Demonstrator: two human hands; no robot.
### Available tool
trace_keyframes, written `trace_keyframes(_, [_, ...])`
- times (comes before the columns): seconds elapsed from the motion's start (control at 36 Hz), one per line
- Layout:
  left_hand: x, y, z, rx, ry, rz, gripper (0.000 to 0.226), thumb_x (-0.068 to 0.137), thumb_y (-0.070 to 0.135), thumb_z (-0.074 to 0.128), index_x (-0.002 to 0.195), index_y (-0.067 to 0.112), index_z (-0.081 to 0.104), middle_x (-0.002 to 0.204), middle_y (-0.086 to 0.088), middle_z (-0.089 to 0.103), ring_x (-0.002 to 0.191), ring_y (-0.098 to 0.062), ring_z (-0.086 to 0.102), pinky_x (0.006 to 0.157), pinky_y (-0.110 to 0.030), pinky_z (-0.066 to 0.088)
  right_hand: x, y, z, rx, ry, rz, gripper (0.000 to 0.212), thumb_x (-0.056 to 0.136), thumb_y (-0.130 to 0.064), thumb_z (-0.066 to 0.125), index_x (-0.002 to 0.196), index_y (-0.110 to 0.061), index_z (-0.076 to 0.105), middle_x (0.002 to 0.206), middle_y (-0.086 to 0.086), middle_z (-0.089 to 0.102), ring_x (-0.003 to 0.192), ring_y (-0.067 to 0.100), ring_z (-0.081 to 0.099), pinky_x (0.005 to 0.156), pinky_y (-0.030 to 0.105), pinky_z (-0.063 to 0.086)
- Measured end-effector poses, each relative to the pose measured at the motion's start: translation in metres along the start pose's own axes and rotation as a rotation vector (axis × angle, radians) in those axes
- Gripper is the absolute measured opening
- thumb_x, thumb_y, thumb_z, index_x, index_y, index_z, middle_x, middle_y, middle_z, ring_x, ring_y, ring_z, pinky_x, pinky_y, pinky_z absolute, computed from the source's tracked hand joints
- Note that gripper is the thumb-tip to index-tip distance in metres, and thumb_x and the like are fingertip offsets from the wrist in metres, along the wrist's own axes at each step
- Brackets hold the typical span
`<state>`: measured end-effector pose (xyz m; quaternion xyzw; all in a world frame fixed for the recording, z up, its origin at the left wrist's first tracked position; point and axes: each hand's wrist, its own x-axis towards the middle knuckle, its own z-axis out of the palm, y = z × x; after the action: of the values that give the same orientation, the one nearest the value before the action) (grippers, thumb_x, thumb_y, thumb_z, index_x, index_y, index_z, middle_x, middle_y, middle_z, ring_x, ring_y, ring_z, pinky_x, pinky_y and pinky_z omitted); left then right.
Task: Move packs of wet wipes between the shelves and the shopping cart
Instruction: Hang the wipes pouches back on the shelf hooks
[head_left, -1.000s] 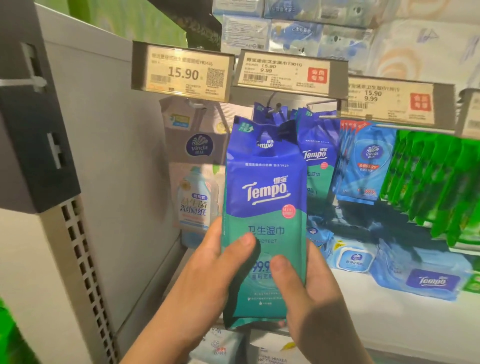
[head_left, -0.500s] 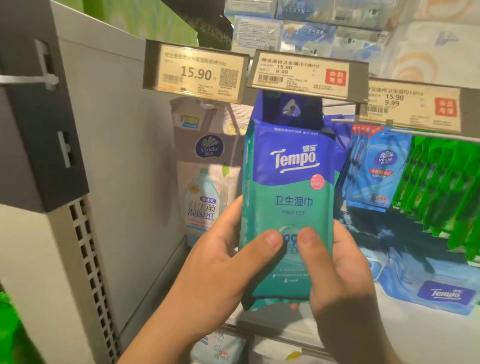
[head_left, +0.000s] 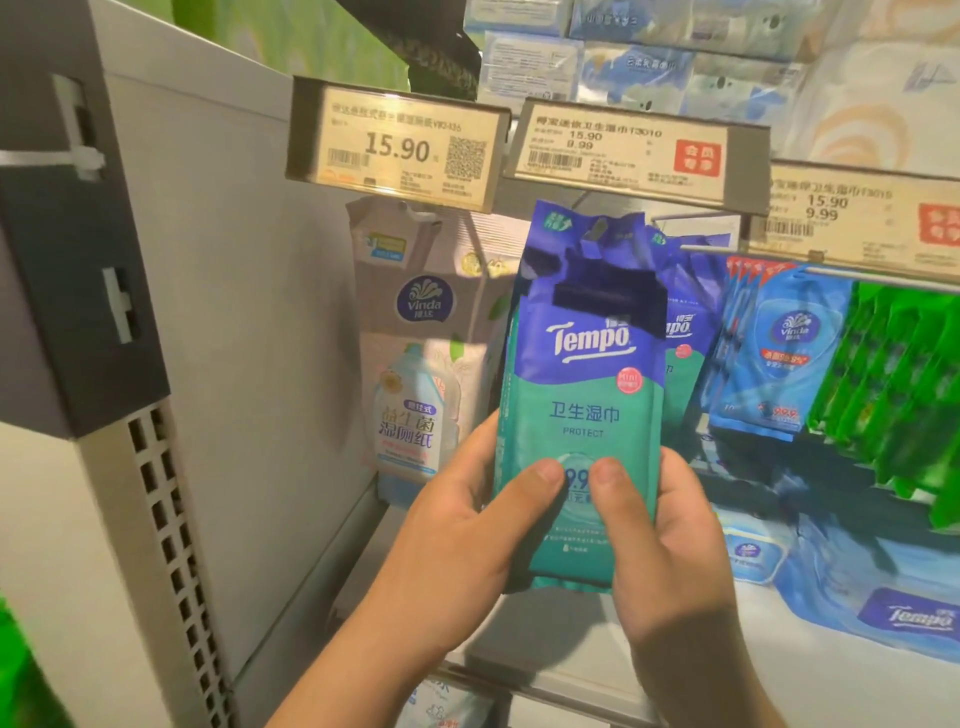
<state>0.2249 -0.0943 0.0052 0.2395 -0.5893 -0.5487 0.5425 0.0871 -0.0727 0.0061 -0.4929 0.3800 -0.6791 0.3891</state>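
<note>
Both hands share the grip on one Tempo wet wipes pack (head_left: 582, 395): the left hand (head_left: 457, 551) and the right hand (head_left: 670, 545) pinch its lower half, thumbs pressed side by side on the teal front, fingers curled behind. Half a second ago the thumbs sat slightly apart; now they almost touch. The pack stands upright, and its crumpled blue top with the hang hole has risen to just under the middle price tag (head_left: 636, 150), nearer the tag than a second ago, when it hung well below. Behind its right edge a second Tempo pack (head_left: 683, 364) hangs from the peg. To the left hangs a Vinda wet toilet paper pack (head_left: 415, 364) under the 15.90 price tag (head_left: 397, 148). To the right hang blue Vinda wipes packs (head_left: 779, 353), then green packs (head_left: 893, 384). On the white shelf (head_left: 831, 675) below lie flat Tempo wipes packs (head_left: 904, 618). A grey perforated upright (head_left: 166, 545) stands at far left.
</note>
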Motion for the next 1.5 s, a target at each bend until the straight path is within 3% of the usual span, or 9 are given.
trace_keyframes(0.47, [0.025, -0.043, 0.011, 0.133, 0.194, -0.063, 0.023, 0.099, 0.046, 0.057, 0.106, 0.028, 0.070, 0.065, 0.012, 0.063, 0.055, -0.009, 0.050, 0.056, -0.021, 0.040, 0.028, 0.048, -0.008, -0.250, 0.097, 0.075, 0.041, 0.077, -0.058, 0.061, 0.102, -0.025, 0.058, 0.080, -0.001, 0.072, 0.051, 0.012, 0.056, 0.056, 0.031, 0.045])
trace_keyframes(0.61, [0.043, -0.047, 0.014, 0.071, 0.188, -0.133, 0.022, 0.105, 0.038, 0.052, 0.107, 0.029, 0.072, 0.074, 0.011, 0.068, 0.057, -0.010, 0.048, 0.057, -0.025, 0.040, 0.045, 0.057, -0.009, -0.276, 0.146, 0.083, 0.055, 0.072, -0.070, 0.061, 0.106, -0.027, 0.061, 0.097, -0.001, 0.075, 0.080, 0.015, 0.072, 0.071, 0.039, 0.056])
trace_keyframes(0.78, [0.070, -0.059, 0.011, 0.166, 0.211, -0.154, 0.041, 0.092, 0.063, 0.054, 0.114, 0.033, 0.070, 0.101, 0.006, 0.078, 0.089, -0.012, 0.072, 0.082, -0.038, 0.054, 0.066, 0.051, -0.007, -0.374, 0.219, 0.089, 0.030, 0.093, -0.052, 0.064, 0.104, -0.024, 0.063, 0.100, -0.013, 0.074, 0.096, 0.001, 0.068, 0.090, 0.034, 0.053])
trace_keyframes(0.89, [0.085, -0.054, 0.013, 0.184, 0.292, -0.192, 0.036, 0.104, 0.048, 0.050, 0.107, 0.019, 0.071, 0.070, 0.010, 0.068, 0.053, 0.000, 0.058, 0.052, -0.019, 0.044, 0.079, 0.054, 0.000, -0.372, 0.260, 0.142, 0.048, 0.081, -0.071, 0.061, 0.099, -0.026, 0.060, 0.102, -0.007, 0.072, 0.102, 0.020, 0.069, 0.092, 0.047, 0.056])
trace_keyframes(1.03, [0.102, -0.050, 0.016, 0.370, 0.380, -0.333, 0.081, 0.072, 0.085, 0.039, 0.106, 0.018, 0.067, 0.097, -0.012, 0.072, 0.086, -0.030, 0.068, 0.076, -0.043, 0.053, 0.094, 0.055, 0.009, -0.346, 0.277, 0.214, 0.054, 0.076, -0.078, 0.056, 0.092, -0.026, 0.057, 0.094, -0.002, 0.071, 0.090, 0.023, 0.069, 0.077, 0.038, 0.053])
trace_keyframes(1.14, [0.105, -0.047, 0.016, 0.477, 0.410, -0.414, 0.078, 0.089, 0.080, 0.035, 0.110, 0.013, 0.067, 0.102, -0.012, 0.073, 0.094, -0.030, 0.068, 0.072, -0.036, 0.050, 0.098, 0.060, 0.014, -0.376, 0.289, 0.217, 0.061, 0.069, -0.082, 0.054, 0.095, -0.027, 0.056, 0.096, -0.001, 0.073, 0.093, 0.024, 0.071, 0.081, 0.046, 0.059])
trace_keyframes(1.31, [0.089, -0.066, 0.018, 0.221, 0.380, -0.455, 0.057, 0.070, 0.079, 0.048, 0.104, 0.036, 0.066, 0.109, -0.005, 0.074, 0.103, -0.025, 0.072, 0.097, -0.051, 0.054, 0.090, 0.064, 0.005, -0.243, 0.251, 0.307, 0.029, 0.091, -0.041, 0.069, 0.110, -0.020, 0.062, 0.098, -0.003, 0.076, 0.082, 0.014, 0.074, 0.055, 0.025, 0.050])
trace_keyframes(1.39, [0.076, -0.073, 0.019, 0.171, 0.356, -0.455, 0.085, 0.071, 0.080, 0.052, 0.131, 0.019, 0.055, 0.115, -0.002, 0.074, 0.102, -0.018, 0.073, 0.101, -0.044, 0.053, 0.080, 0.071, 0.000, -0.272, 0.242, 0.358, 0.049, 0.092, -0.038, 0.066, 0.128, -0.008, 0.056, 0.090, 0.006, 0.076, 0.071, 0.017, 0.071, 0.060, 0.027, 0.047])
trace_keyframes(1.5, [0.061, -0.088, 0.016, 0.213, 0.320, -0.458, 0.108, 0.057, 0.093, 0.050, 0.141, 0.026, 0.053, 0.140, -0.001, 0.062, 0.124, -0.021, 0.063, 0.111, -0.045, 0.046, 0.064, 0.073, -0.013, -0.219, 0.249, 0.388, 0.017, 0.097, -0.018, 0.059, 0.108, -0.005, 0.061, 0.083, 0.008, 0.068, 0.068, 0.019, 0.063, 0.068, 0.035, 0.050])
